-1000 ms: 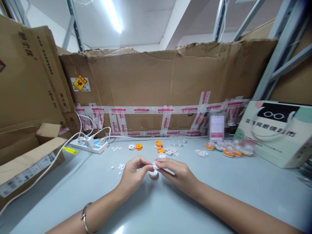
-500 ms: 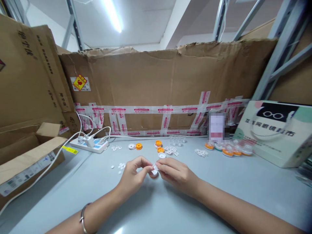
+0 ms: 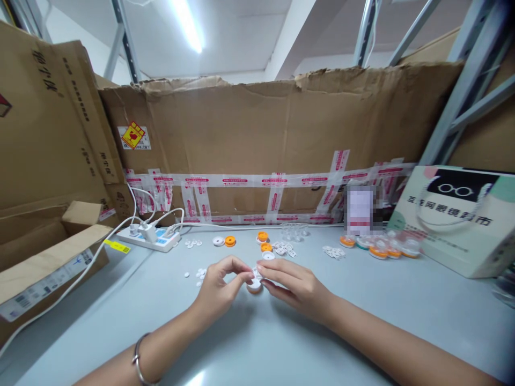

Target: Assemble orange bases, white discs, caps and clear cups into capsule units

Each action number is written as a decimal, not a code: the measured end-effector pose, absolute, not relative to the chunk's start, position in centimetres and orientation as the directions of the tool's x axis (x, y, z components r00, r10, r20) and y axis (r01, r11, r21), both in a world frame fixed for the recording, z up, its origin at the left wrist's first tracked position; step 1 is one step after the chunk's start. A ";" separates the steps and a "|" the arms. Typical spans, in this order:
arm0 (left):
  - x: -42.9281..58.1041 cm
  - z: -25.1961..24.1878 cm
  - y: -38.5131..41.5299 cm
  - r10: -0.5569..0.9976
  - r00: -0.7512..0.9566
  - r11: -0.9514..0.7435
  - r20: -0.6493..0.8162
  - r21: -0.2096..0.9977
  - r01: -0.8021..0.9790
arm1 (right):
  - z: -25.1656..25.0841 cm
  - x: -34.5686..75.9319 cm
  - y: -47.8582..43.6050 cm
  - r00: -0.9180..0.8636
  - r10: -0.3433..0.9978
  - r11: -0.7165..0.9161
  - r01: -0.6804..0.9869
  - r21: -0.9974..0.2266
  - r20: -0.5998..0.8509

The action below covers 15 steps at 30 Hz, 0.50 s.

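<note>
My left hand (image 3: 223, 283) pinches a small white plastic piece (image 3: 256, 273) between thumb and forefinger; its exact shape is partly hidden by the fingertips. Just below it, a round white case with an orange base (image 3: 254, 288) rests on the table. My right hand (image 3: 300, 281) is at the right of the piece, fingertips close to or touching it, thumb parted from the forefinger. Beyond the fingers lies a white round part (image 3: 267, 257), with an orange ring (image 3: 266, 247) behind it. White flat pieces (image 3: 284, 249) are heaped nearby.
Small white discs (image 3: 201, 274) lie left of my left hand. Further back are clear parts (image 3: 294, 232), another white heap (image 3: 333, 252) and finished-looking round cases (image 3: 378, 251). A power strip (image 3: 151, 238), an open carton (image 3: 52, 273) and a paper bag (image 3: 454, 236) flank the table.
My right thumb has come away from the forefinger, and more of the white piece and the case beneath shows. My left hand keeps its pinch, nearly still.
</note>
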<state>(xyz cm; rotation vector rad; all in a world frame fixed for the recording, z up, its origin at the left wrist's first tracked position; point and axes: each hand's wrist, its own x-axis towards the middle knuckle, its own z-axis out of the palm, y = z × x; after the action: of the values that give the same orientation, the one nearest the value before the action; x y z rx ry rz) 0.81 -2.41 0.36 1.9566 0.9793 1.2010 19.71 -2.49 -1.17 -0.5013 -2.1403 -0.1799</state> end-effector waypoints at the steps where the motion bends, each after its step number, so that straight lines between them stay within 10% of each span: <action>1: 0.8 0.4 -2.4 0.840 0.308 -0.526 0.446 0.808 0.264 | -1.1 19.7 -2.5 -0.503 0.297 0.909 0.409 -0.079 0.812; 15: 0.7 0.1 -2.3 0.805 0.316 -0.584 0.502 0.762 0.278 | -0.8 19.0 -2.7 -0.341 0.577 0.817 0.246 -0.522 0.742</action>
<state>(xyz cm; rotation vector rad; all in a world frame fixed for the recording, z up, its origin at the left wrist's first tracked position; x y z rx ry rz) 0.65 -2.35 0.06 2.0330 0.9539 1.2400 18.97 -2.70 -0.80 -0.6158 -1.9300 0.3876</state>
